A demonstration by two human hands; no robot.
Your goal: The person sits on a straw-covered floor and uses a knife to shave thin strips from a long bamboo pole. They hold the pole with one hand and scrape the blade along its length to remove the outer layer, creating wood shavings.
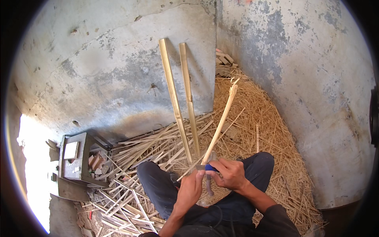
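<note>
Pale strip point(218, 129) slanting up over shavings point(264, 112), grasped low in left fingers point(198, 178); right fingers point(224, 166) clenched on blue-handled knife point(211, 168); beyond, two slats point(173, 93) leaning against wall point(98, 75); grey wooden stand point(77, 162) farther left.

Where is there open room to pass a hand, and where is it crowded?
In view, a gap between the right leaning slat and the held strip widens upward. It is crowded at lower left with pale strips, at right with shavings.
</note>
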